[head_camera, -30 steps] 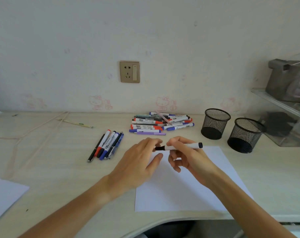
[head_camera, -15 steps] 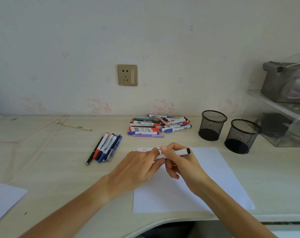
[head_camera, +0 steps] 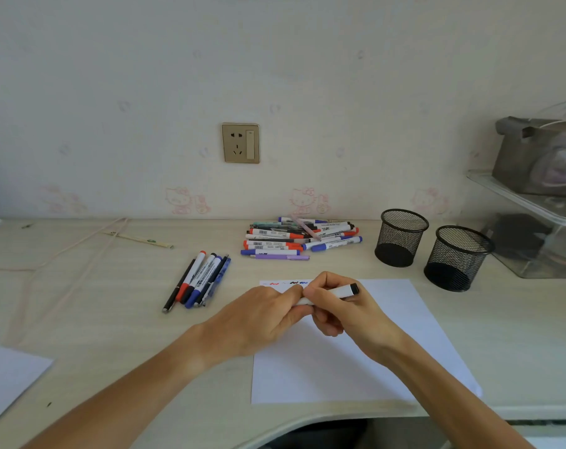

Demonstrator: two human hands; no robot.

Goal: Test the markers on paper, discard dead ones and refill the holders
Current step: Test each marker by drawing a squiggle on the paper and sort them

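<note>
Markers in a mixed untested pile (head_camera: 299, 238) remain at frame centre, and both black mesh holders (head_camera: 401, 237) at right look unfilled. One white black-ended marker (head_camera: 341, 291) is gripped by the right hand (head_camera: 343, 306) and pinched by the left hand (head_camera: 268, 315) above the white paper sheet (head_camera: 388, 351), where few scribbles are seen.

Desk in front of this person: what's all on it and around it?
marker pile: many, red, blue, black and purple, back of the desk by the wall
marker row: about five, red, blue and black, left of the paper
held marker: one, white with black end, above the paper
paper: one, white, small squiggles at its far left corner
mesh holders: two, black, right of the pile
second sheet: one, white, near left edge
wall socket: one, gold
clear shelf: one, far right
left hand: grips the marker's near end
right hand: holds its barrel
</note>
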